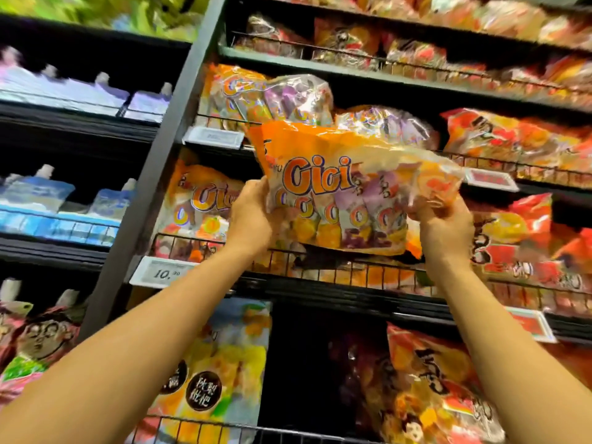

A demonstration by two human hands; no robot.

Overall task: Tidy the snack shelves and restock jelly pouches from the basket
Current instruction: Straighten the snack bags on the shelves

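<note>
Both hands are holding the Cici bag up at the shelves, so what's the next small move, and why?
Probably ease the orange Cici jelly bag, gripped by left hand and right hand, back over the black wire rail; matching Cici bags sit left of that gap.

Orange bag (346, 184) at centre frame, lettered orange with blue outline, purple and yellow packets showing through. Red-and-orange bags (512, 235) at right. Blue-and-white spout pouches (38, 193) at left. Black shelf frame (166, 139).
</note>
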